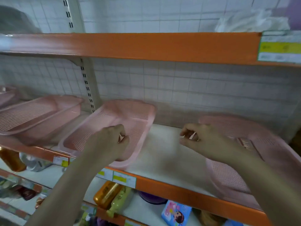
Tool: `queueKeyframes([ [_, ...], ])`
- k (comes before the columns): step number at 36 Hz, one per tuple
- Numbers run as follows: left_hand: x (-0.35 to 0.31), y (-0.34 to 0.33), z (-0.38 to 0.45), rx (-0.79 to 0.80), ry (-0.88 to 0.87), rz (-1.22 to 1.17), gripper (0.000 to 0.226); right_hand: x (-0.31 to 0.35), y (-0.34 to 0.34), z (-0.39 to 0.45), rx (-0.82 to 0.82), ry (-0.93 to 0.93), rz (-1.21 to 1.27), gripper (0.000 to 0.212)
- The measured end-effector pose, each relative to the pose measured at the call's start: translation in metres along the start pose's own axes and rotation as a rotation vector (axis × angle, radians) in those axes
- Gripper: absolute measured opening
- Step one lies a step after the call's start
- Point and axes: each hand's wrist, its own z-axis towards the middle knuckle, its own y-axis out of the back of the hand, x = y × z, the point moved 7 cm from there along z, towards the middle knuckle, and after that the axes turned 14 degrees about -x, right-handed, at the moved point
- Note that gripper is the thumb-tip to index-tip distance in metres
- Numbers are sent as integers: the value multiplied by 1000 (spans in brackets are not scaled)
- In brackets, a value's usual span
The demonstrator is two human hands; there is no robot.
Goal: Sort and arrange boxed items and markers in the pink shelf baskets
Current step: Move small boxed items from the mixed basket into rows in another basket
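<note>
Above the middle shelf [162, 154], the left hand [112, 141] is curled over the centre pink basket [136, 111], the right hand [205, 139] beside the right pink basket [244, 128]; whether either grip holds anything cannot be told. Something boxed seems laid in the right basket, probably for sorting.

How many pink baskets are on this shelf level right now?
4 show: one cut off at the far left edge, one left of the upright, one in the middle under the left hand, one at right. More may sit outside the frame.
</note>
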Motion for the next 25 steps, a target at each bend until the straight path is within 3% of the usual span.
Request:
queueKeyframes([
  [17, 259, 99, 18, 50, 64, -107, 10, 238, -154, 57, -98, 6, 238, 7],
  [25, 349, 127, 27, 0, 125, -157, 15, 323, -214, 89, -54, 50, 234, 8],
])
